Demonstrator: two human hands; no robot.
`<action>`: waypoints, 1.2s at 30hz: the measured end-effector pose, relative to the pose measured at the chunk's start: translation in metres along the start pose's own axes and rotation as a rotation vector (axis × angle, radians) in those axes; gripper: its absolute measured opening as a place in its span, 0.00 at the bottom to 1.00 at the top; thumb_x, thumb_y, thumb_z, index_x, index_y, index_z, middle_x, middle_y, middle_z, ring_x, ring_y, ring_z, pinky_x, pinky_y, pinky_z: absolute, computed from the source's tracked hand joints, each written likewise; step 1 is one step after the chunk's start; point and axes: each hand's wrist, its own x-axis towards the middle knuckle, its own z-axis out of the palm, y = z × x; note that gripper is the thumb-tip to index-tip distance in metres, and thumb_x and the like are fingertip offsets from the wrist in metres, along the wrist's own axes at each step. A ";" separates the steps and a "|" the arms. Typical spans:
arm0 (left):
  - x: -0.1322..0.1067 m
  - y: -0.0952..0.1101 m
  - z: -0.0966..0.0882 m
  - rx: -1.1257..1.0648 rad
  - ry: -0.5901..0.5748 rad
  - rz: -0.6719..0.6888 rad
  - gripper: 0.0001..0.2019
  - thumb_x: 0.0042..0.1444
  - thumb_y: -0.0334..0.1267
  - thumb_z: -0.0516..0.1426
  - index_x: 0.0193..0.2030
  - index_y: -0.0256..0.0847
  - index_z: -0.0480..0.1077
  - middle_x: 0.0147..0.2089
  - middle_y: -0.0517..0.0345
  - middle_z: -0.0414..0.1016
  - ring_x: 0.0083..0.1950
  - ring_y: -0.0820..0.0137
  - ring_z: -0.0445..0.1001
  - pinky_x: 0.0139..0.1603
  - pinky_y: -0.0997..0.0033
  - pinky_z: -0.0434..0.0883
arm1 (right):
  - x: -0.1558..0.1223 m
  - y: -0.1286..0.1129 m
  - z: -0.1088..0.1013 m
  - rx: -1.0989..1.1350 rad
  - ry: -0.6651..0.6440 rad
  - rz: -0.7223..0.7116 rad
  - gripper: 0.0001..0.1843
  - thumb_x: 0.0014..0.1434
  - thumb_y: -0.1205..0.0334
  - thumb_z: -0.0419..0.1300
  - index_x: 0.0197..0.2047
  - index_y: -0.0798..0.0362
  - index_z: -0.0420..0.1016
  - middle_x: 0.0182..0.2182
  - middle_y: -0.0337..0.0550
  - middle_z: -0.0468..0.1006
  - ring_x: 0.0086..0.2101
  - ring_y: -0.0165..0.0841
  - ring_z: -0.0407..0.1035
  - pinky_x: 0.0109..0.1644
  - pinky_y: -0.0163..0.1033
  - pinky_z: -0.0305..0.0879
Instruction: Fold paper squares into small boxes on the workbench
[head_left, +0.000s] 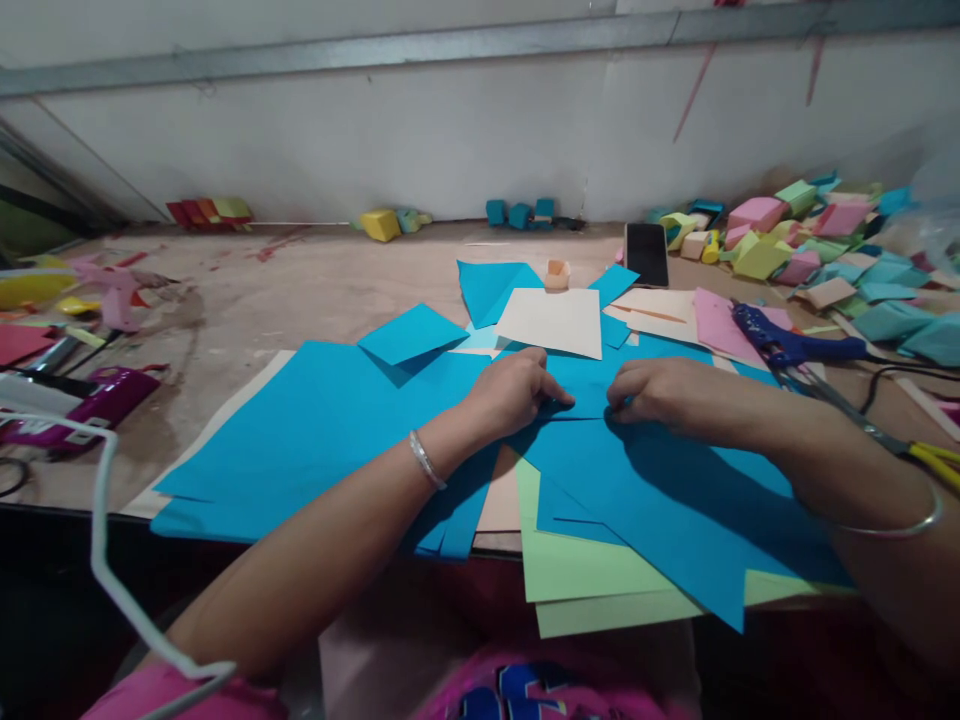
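A sheet of blue paper (585, 385) lies in front of me on top of other blue sheets, with a straight edge or slit running between my hands. My left hand (517, 392) is closed with its index finger stretched along that edge, pressing the paper. Facing it, my right hand (660, 398) pinches the paper with bent fingers; the fingertips are partly hidden. Under the hands lie a large blue sheet (645, 500), light green sheets (592, 565) and, to the left, another large blue sheet (300, 430). A cream card (555, 315) rests just beyond my hands.
A blue glue gun (795, 345) and yellow-handled scissors (892, 440) lie at right, near a pile of folded paper boxes (832, 240) and a phone (646, 253). A pink glue gun (116, 295) and a purple tool (97, 405) lie left. A pale cable (105, 540) hangs at front left.
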 end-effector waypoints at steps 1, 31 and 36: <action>0.000 0.000 0.000 0.002 -0.003 -0.004 0.18 0.52 0.22 0.54 0.39 0.45 0.81 0.30 0.55 0.62 0.28 0.71 0.62 0.27 0.69 0.57 | 0.000 0.000 -0.001 -0.004 -0.091 -0.055 0.14 0.50 0.74 0.57 0.30 0.47 0.81 0.33 0.41 0.81 0.36 0.33 0.73 0.36 0.34 0.65; 0.008 -0.009 0.000 0.061 -0.065 0.008 0.15 0.50 0.27 0.54 0.36 0.44 0.82 0.29 0.55 0.63 0.30 0.70 0.62 0.28 0.69 0.57 | 0.029 -0.024 0.031 -0.237 -0.204 -0.140 0.30 0.61 0.71 0.50 0.64 0.37 0.63 0.32 0.47 0.65 0.31 0.37 0.55 0.31 0.40 0.47; 0.007 -0.009 -0.001 0.030 -0.066 0.005 0.15 0.53 0.28 0.54 0.38 0.44 0.82 0.30 0.54 0.64 0.32 0.69 0.63 0.31 0.69 0.60 | 0.028 -0.026 0.025 -0.243 -0.256 -0.108 0.34 0.59 0.73 0.51 0.64 0.34 0.61 0.33 0.46 0.66 0.30 0.36 0.56 0.29 0.39 0.44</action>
